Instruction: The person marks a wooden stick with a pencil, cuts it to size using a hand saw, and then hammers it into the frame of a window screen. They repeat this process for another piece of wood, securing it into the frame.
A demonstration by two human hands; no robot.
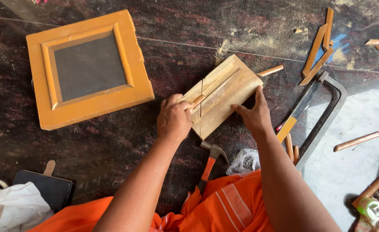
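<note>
On the dark floor, the left hand [174,119] pinches a thin strip [198,101] against the pale grooved wooden block [224,96], right hand [255,115] open, steadying it.

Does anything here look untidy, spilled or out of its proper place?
Yes. Sawdust is scattered over the dark floor above the wooden block, which both hands hold. Cut wooden strips lie loose near the hacksaw. Nothing looks broken.
</note>
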